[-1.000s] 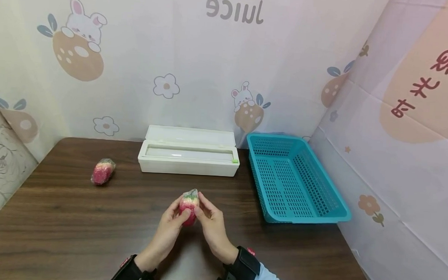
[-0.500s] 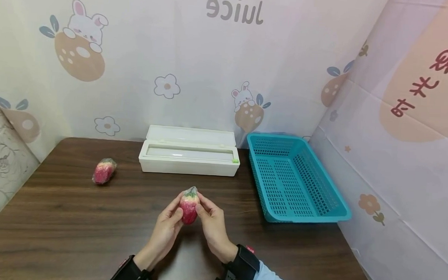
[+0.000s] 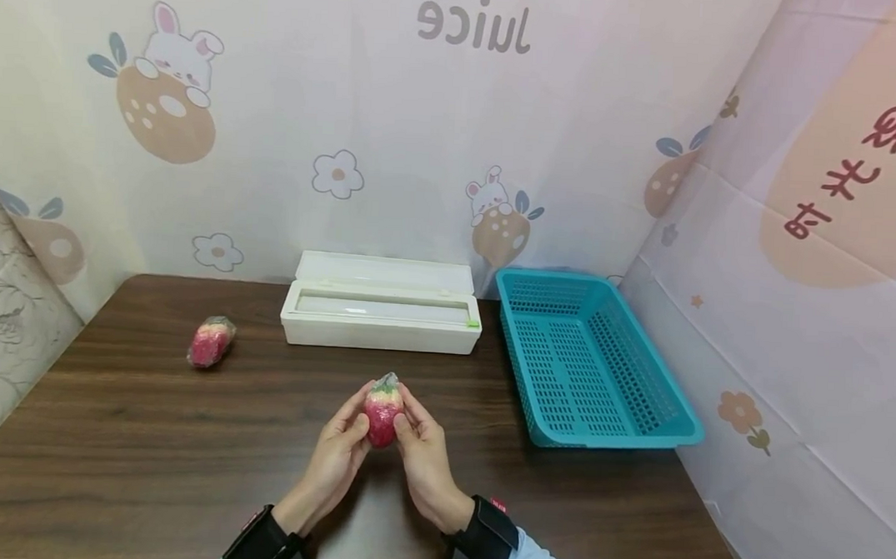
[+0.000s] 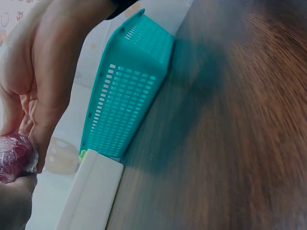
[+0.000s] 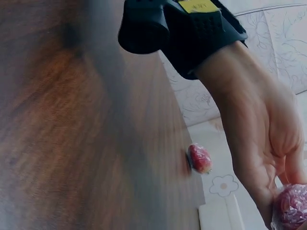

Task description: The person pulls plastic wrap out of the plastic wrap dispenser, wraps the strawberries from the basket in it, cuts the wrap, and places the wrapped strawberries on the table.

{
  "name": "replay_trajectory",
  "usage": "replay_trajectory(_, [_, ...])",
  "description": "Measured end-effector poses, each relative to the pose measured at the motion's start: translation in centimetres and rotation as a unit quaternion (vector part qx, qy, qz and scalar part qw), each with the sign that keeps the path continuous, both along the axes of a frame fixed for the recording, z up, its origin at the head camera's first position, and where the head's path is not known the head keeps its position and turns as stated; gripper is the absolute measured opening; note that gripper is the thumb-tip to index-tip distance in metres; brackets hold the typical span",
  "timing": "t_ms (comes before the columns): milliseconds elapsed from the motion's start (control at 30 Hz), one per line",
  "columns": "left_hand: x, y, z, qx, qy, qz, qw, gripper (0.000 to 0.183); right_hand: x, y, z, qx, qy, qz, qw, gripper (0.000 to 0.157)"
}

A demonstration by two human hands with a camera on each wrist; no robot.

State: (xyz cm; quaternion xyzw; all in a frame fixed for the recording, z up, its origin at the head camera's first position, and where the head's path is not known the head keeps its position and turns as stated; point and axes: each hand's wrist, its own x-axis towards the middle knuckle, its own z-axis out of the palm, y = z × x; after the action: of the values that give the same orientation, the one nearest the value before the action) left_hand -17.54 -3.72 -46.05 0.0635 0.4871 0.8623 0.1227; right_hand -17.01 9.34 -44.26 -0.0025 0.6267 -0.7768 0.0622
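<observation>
Between both hands is a strawberry (image 3: 384, 417), red with a pale yellow band and green top, covered in clear cling film that bunches at its tip. My left hand (image 3: 338, 446) holds it from the left, thumb on its near side. From the right, my right hand (image 3: 423, 458) holds it with thumb and fingers. Both hands are over the middle of the table. In the right wrist view the wrapped strawberry (image 5: 292, 207) shows crinkled film. A second film-wrapped strawberry (image 3: 211, 342) lies on the table to the left.
A white cling film dispenser (image 3: 380, 335) with its lid raised stands at the back of the brown table (image 3: 147, 458). Right of it sits a blue-green plastic basket (image 3: 536, 400). Printed cloth (image 3: 276, 97) hangs behind and along the sides.
The strawberry has turned slightly upright in the hands, and the left thumb has slid off its front toward its left side. The head view has shifted slightly.
</observation>
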Motion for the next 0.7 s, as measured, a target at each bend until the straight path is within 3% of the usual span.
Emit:
replay_trajectory(167, [-0.1,-0.1,-0.1,-0.019,-0.002,-0.005,0.9998,0.05,0.3,-0.1,-0.5,0.009,-0.004,-0.009,1.0,0.047])
replay_trajectory(267, [-0.2,-0.6,-0.3,-0.067,0.014,-0.005,0.9976,0.051,0.3,-0.1,-0.7,0.003,-0.011,-0.006,1.0,0.047])
replay_trajectory(467, [-0.8,-1.6,0.1,-0.205,0.057,0.003,0.977,0.056,-0.1,0.0,-0.8,-0.006,-0.014,0.01,1.0,0.046])
replay_trajectory(700, [-1.0,-1.5,0.3,-0.235,0.068,0.015,0.9696,0.058,-0.6,0.0,-1.2,-0.001,-0.024,0.004,1.0,0.046])
